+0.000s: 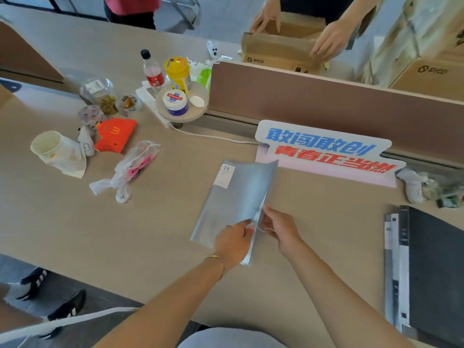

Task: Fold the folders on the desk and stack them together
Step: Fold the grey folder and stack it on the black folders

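While both hands [258,234] apparently pinch it, grey folder [233,197] lifts.

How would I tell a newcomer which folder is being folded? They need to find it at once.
Start at the big sign with blue and red lettering against the desk divider. Just in front of it lies a silver-grey folder, held by both the left hand and right hand. Unlike the dark folders stacked at the right edge, it is pale and has a white "20" label.

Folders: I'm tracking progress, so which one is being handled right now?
The silver folder mid-desk, held at its near edge by both hands, left and right. The dark folders lie stacked, untouched, at the right.
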`<state>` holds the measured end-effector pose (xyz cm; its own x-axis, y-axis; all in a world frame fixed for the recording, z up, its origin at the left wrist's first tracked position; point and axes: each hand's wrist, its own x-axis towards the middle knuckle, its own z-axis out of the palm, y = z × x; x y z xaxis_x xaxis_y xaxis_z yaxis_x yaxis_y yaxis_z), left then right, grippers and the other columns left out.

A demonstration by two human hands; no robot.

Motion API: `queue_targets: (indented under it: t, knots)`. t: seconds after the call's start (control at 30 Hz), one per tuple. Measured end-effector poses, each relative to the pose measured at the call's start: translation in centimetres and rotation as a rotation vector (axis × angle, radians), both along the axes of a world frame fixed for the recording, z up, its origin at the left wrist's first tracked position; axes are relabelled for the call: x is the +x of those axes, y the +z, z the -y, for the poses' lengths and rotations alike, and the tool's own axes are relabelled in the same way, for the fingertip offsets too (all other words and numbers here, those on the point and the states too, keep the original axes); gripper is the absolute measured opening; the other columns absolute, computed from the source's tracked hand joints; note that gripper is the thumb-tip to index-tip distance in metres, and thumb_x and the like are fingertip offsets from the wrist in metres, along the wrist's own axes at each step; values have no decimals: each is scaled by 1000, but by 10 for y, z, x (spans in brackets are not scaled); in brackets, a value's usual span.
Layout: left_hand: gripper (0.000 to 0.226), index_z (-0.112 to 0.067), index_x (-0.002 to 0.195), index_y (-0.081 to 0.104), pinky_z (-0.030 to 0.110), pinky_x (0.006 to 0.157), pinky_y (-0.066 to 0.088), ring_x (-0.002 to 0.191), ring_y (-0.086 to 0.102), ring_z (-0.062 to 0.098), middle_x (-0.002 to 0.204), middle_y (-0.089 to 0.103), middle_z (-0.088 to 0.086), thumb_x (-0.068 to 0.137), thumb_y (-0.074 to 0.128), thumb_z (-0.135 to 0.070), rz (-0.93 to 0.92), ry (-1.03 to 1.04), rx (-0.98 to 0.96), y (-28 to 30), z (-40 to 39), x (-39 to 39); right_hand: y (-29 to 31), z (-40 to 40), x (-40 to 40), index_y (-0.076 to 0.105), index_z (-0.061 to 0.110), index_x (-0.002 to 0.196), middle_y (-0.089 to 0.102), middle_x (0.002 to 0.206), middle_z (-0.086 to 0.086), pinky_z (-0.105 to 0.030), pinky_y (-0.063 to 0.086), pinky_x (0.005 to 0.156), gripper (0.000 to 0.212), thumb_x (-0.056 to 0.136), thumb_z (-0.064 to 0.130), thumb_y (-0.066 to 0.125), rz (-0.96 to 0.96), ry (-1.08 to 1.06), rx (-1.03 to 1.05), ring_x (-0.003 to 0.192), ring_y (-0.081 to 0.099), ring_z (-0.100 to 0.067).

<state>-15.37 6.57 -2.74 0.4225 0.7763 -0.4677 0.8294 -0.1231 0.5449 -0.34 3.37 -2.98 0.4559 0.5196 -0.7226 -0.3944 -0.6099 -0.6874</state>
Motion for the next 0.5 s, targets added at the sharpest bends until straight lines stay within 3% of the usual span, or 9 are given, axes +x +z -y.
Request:
queue_targets:
  t: [0.13, 0.2, 0.27, 0.37, 0.5]
  knots:
    - [41, -44, 133, 54, 34, 79, 49, 103, 67, 29, 109, 75, -3, 95, 42, -53, -60, -49, 66, 1, 2, 6, 7, -10, -7, 75, -4, 85, 67, 68, -8, -32, 52, 68, 30, 82, 26, 75, 105, 57, 53, 60, 61, -21]
    - [44, -45, 133, 55, 34, 81, 49, 105, 68, 27, 115, 73, -5, 92, 42, -56, -55, -42, 88, 1, 2, 4, 11, -15, -8, 75, 5, 66, 63, 61, -5, -31, 48, 63, 16, 80, 13, 74, 170, 47, 45, 56, 54, -21]
    - [46, -42, 132, 59, 33, 85, 49, 107, 68, 23, 122, 69, -8, 93, 40, -57, -25, 16, 94, 1, -2, -2, 15, -19, -8, 72, 14, 59, 60, 58, -3, -32, 44, 62, 22, 77, 3, 67, 224, 51, 42, 58, 48, -19]
    - [38, -36, 126, 65, 34, 87, 51, 101, 67, 18, 119, 65, -7, 97, 43, -46, 56, 116, 107, 0, -17, -18, 26, -25, -10, 77, 8, 75, 63, 68, -6, -30, 44, 62, 18, 82, -2, 64, 231, 36, 84, 63, 51, -19]
    - [29, -26, 120, 69, 38, 89, 53, 95, 64, 19, 111, 64, 2, 99, 48, -25, 219, 275, 108, -11, -45, -46, 47, -28, -14, 72, 18, 64, 62, 55, 9, -18, 44, 50, 30, 85, -2, 65, 180, 53, 206, 54, 52, -9]
